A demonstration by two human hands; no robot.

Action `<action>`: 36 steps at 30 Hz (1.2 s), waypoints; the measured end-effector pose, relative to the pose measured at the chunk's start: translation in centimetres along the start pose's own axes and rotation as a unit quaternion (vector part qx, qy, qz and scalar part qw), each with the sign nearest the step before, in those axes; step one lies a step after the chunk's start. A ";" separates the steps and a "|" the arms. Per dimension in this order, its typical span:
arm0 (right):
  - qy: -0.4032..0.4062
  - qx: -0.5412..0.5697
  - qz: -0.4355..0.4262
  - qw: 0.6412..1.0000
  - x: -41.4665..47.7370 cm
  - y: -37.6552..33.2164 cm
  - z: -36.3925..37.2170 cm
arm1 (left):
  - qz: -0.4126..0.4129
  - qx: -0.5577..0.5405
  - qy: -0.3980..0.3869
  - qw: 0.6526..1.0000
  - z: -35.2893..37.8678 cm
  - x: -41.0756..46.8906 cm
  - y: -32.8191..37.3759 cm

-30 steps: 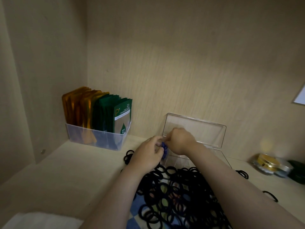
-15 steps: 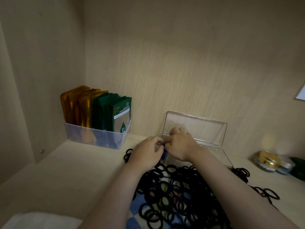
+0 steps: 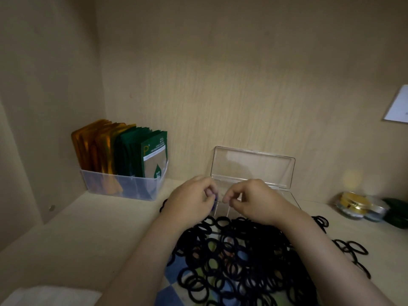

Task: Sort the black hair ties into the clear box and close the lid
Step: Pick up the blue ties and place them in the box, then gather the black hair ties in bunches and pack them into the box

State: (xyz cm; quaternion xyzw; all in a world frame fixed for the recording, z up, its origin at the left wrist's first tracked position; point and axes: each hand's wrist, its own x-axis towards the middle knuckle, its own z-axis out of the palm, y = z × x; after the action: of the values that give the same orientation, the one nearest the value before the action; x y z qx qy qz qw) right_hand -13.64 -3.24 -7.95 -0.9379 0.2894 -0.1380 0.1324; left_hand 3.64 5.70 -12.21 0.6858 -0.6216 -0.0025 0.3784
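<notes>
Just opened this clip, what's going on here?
A person is sorting hair ties on a shelf. Both hands hover over the near end of the clear box, whose lid stands open against the back wall. The left hand pinches a small bluish item. The right hand has its fingertips pressed together, and I cannot tell whether it holds anything. Most of the black hair ties lie heaped on a checkered cloth in front of the box.

Pale wooden shelf (image 3: 88, 239) with sachet bin (image 3: 123, 186), clear box (image 3: 251, 166), checked cloth (image 3: 174, 266), stray hair ties (image 3: 357, 248), perhaps two small tins (image 3: 353, 204).
</notes>
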 end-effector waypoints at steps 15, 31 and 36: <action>-0.156 -0.148 0.033 0.976 -2.8 1.2 0.6 | -0.001 0.106 -0.250 0.962 2.3 -1.6 2.5; -0.102 0.159 0.058 0.980 -2.7 1.4 -1.0 | -0.172 -0.138 -0.116 0.968 -0.2 -1.1 1.1; -0.106 0.296 0.084 0.946 -2.5 1.4 -0.5 | -0.202 -0.090 -0.072 0.973 0.3 -1.2 1.1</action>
State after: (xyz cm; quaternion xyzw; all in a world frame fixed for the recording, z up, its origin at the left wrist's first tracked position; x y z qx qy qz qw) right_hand -16.51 -2.97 -8.45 -0.8378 0.2978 -0.1058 0.4452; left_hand 2.27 6.65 -12.41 0.7580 -0.4934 -0.1846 0.3845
